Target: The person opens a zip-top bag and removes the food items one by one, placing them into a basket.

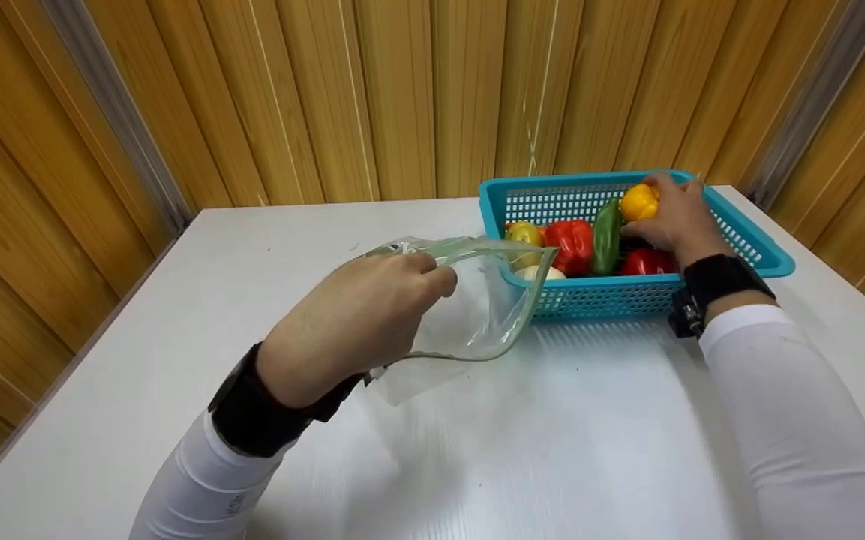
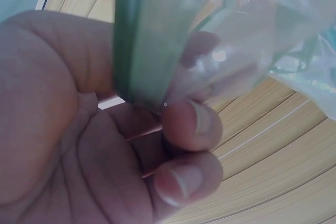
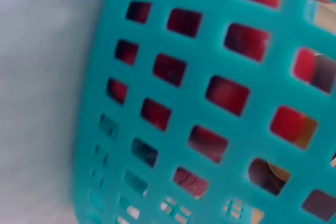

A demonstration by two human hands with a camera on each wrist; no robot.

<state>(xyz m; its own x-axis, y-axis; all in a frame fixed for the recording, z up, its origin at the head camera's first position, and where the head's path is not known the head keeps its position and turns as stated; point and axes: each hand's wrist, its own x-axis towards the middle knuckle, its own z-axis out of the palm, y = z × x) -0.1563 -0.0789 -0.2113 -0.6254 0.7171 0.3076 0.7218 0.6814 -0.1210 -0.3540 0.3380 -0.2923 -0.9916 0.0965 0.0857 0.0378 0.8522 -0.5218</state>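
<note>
My left hand (image 1: pixel 372 307) pinches the rim of a clear plastic zip bag (image 1: pixel 470 322) with a green-tinted edge, held above the table with its mouth spread. The left wrist view shows the bag's green edge (image 2: pixel 152 51) between thumb and fingers. Inside the turquoise basket (image 1: pixel 597 298), my right hand (image 1: pixel 676 216) grips a yellow bell pepper (image 1: pixel 639 202) near the far right side. Beside it lie a long green pepper (image 1: pixel 607 236), a red bell pepper (image 1: pixel 571 247) and another red vegetable (image 1: pixel 646 262). The basket wall (image 3: pixel 178 93) hides most of the right hand in the right wrist view.
A yellow-green round item (image 1: pixel 524 234) and a whitish one (image 1: pixel 545 273) sit at the basket's left end, partly behind the bag. The white table (image 1: pixel 522 450) runs back to a wood-panelled wall (image 1: pixel 394 97).
</note>
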